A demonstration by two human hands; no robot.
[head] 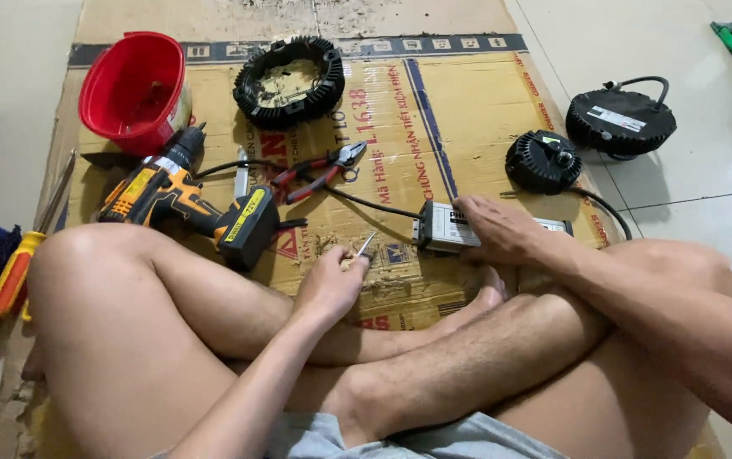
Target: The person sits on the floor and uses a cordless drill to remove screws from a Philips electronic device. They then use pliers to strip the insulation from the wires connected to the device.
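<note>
A person sits cross-legged on flattened cardboard (468,110). The left hand (329,285) pinches a thin metal tool (365,246), fingers curled closed around it, just left of a grey rectangular driver box (446,228). The right hand (497,228) lies flat on that box, fingers spread. Left of the box lies an orange cordless drill (187,200); beyond it, red-handled pliers (319,172) and, farther off, a red bucket (132,89).

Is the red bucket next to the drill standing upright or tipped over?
Tipped. The red bucket lies on its side on the cardboard, its open mouth turned toward the camera, so the inside wall shows.
</note>
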